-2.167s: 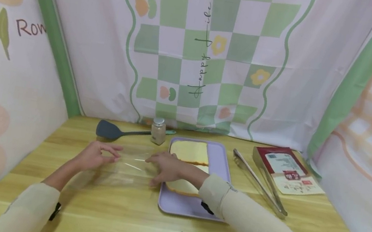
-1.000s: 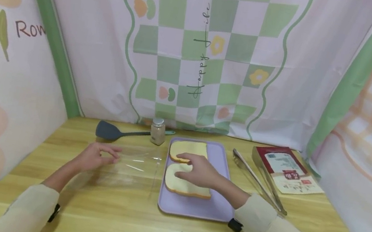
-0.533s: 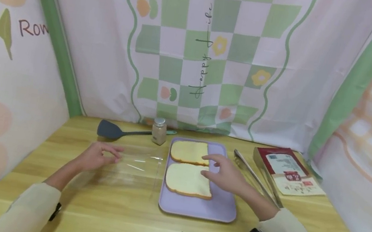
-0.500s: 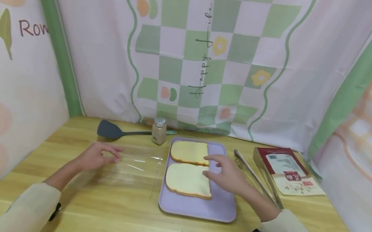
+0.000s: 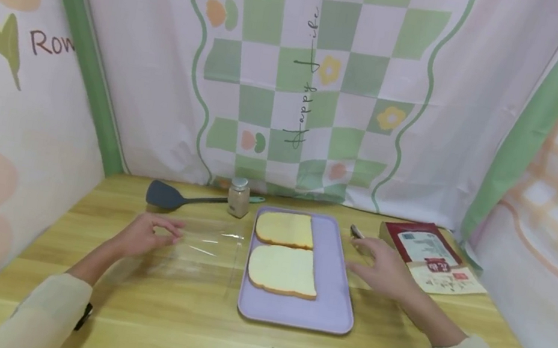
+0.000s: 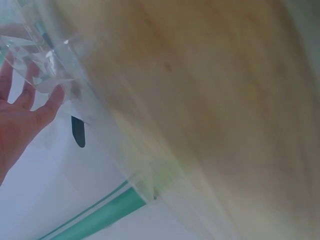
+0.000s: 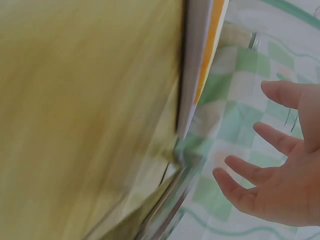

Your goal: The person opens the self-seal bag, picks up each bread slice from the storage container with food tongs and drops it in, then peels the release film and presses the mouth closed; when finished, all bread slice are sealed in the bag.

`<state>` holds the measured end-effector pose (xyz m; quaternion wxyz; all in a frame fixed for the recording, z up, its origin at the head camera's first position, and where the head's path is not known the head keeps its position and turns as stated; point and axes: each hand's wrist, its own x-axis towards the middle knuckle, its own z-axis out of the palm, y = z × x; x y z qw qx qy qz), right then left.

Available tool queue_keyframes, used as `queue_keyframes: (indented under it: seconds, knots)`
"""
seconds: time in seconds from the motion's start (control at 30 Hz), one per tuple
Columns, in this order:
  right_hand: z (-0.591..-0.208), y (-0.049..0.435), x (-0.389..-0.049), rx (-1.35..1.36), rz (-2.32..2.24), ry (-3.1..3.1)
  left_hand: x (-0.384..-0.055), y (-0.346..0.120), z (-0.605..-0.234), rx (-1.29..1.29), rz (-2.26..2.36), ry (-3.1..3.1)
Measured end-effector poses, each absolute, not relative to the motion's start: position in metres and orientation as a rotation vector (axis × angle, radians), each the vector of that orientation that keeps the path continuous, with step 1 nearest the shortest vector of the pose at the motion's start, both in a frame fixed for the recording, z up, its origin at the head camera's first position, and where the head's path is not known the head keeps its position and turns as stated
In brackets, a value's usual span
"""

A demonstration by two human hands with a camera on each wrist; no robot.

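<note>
My left hand (image 5: 148, 235) grips the left end of a clear plastic bag (image 5: 207, 260), which stretches towards the tray across the wooden table. In the left wrist view, crumpled film (image 6: 50, 62) lies around the thumb and fingertips. Over the metal tongs (image 5: 356, 230) is my right hand (image 5: 379, 268), its fingers parted and hiding most of them; between its fingers (image 7: 275, 137) in the right wrist view there is nothing. Two bread slices, a far one (image 5: 285, 227) and a near one (image 5: 283, 269), lie on the lilac tray (image 5: 295, 312), left of the right hand.
A dark spatula (image 5: 166, 196) lies at the back left, its handle passing behind a small glass jar (image 5: 238, 198). A red and cream food pouch (image 5: 430, 256) lies beyond the right hand. Printed curtains (image 5: 292, 158) close off the table's back and sides.
My right hand has moved right, from the bag's end across the bread and tray to the tongs. The left hand and bag hold their place; the bread has not moved.
</note>
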<state>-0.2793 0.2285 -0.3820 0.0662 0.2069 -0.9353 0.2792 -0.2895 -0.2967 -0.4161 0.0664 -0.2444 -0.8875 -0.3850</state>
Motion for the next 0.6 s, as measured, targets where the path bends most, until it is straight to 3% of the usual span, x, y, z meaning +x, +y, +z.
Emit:
queue_keyframes:
  seconds: [0.6]
  knots:
    - [-0.4, 0.279, -0.285, 0.615, 0.571, -2.876, -0.288, -0.295, -0.414, -0.762, -1.127, -2.664]
